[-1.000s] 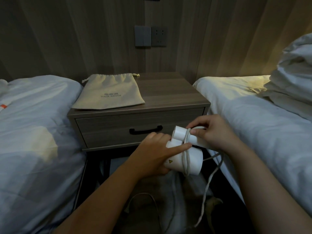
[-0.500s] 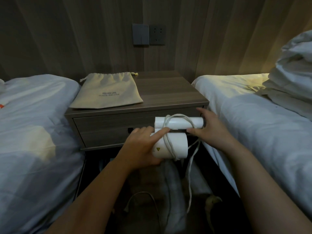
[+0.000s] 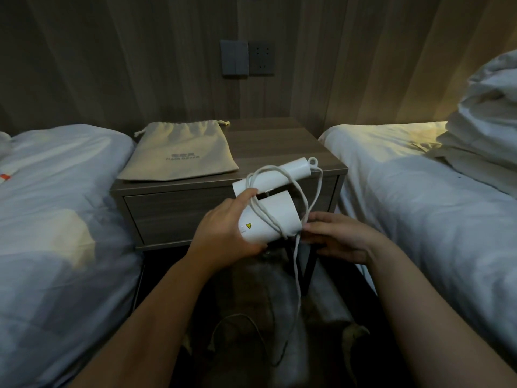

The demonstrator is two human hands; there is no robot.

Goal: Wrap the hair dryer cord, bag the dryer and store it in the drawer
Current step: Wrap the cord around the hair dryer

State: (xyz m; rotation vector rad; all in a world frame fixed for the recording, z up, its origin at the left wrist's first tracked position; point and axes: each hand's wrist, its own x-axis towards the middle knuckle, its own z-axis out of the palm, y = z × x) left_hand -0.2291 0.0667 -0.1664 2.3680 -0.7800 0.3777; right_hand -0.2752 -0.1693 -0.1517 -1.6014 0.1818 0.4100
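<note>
My left hand (image 3: 223, 228) grips the barrel of the folded white hair dryer (image 3: 275, 217) in front of the nightstand drawer (image 3: 173, 214). Its white cord (image 3: 296, 191) loops loosely around the barrel and handle, and the rest hangs down toward the floor. My right hand (image 3: 335, 236) is just right of and below the barrel, fingers pinching the cord where it leaves the loop. A beige drawstring bag (image 3: 179, 152) lies flat on the left half of the nightstand top. The drawer is closed, and the dryer hides its handle.
The wooden nightstand (image 3: 279, 147) stands between two white beds, one on the left (image 3: 56, 219) and one on the right (image 3: 419, 191) with piled bedding (image 3: 486, 121). A switch and socket plate (image 3: 247, 58) sit on the wood wall above. My legs fill the narrow gap below.
The dryer has tilted, its handle end now pointing up and to the right. My right hand has left the handle and dropped below the barrel, drawing another loop of cord around.
</note>
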